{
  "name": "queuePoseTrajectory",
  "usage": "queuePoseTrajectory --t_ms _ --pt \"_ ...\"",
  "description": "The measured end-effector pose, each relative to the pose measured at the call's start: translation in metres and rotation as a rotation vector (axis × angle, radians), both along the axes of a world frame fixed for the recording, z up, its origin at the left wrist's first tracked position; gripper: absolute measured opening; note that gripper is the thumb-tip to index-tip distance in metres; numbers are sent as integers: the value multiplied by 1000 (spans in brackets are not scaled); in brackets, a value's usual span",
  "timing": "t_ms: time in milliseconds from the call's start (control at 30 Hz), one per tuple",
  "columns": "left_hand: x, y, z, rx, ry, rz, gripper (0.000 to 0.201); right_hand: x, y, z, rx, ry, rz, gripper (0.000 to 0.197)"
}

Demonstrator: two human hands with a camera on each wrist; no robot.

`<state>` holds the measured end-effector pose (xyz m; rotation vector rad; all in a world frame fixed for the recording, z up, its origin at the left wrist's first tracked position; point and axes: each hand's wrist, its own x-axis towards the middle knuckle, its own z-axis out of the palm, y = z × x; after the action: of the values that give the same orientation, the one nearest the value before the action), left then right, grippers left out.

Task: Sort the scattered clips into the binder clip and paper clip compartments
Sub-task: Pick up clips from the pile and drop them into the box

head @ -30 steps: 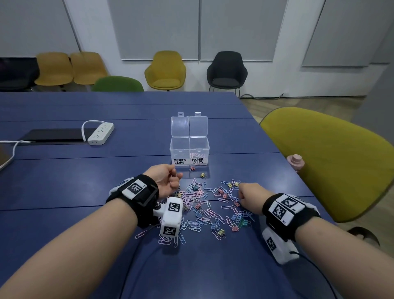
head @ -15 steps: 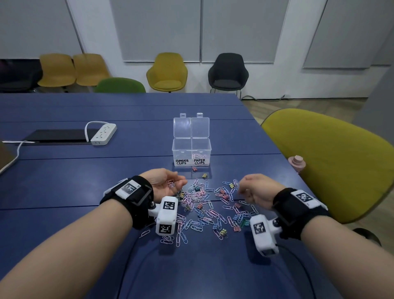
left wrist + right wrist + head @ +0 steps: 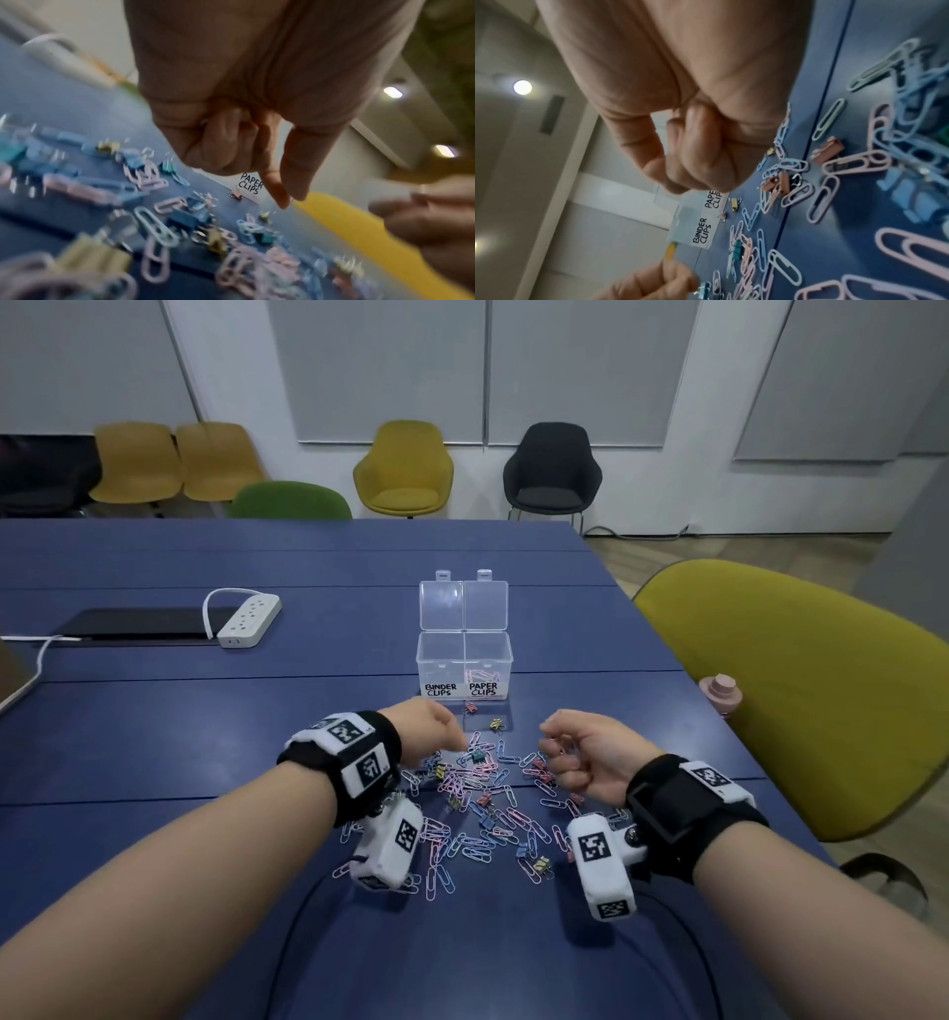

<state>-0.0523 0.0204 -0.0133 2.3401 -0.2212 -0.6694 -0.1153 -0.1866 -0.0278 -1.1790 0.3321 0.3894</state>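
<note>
A clear two-compartment box point(image 3: 464, 643) stands open, labelled BINDER CLIPS point(image 3: 703, 231) on the left and PAPER CLIPS point(image 3: 250, 185) on the right, where pink clips lie. In front of it lies a pile of pastel paper clips and small binder clips point(image 3: 482, 793). My left hand point(image 3: 459, 744) hangs palm down over the pile's far left. Its thumb and index fingertips point(image 3: 282, 203) point down, close together. The other fingers curl into the palm and hide what they hold. My right hand point(image 3: 552, 747) hovers over the pile's right as a loose fist, with a thin clip showing at thumb and fingers.
A pink binder clip point(image 3: 470, 708) and a yellow one point(image 3: 496, 724) lie apart between box and pile. A white power strip point(image 3: 250, 619) and a dark flat device point(image 3: 138, 624) sit far left. An olive chair point(image 3: 801, 701) and a pink bottle top point(image 3: 720, 693) stand at the table's right edge.
My right hand lifted off the pile and turned palm inward, fingers curled. My left hand, palm up with clips in it before, rolled palm down and dipped toward the pile.
</note>
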Motion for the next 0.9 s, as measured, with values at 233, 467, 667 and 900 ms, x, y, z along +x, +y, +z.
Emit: queuePoseTrajectory --t_ms 233,467,667,900 --pt "-4 -13 -5 451 -285 -305 24 13 14 6 -193 -45 73 20" --pt "-5 -27 -18 567 -322 -350 24 25 36 9 -950 -210 318 26" --pt "-2 -26 -17 537 -324 -362 18 28 53 8 -1502 -324 587 33" --pt "3 2 -11 -69 184 108 24 33 61 -2 -1726 -401 686 24"
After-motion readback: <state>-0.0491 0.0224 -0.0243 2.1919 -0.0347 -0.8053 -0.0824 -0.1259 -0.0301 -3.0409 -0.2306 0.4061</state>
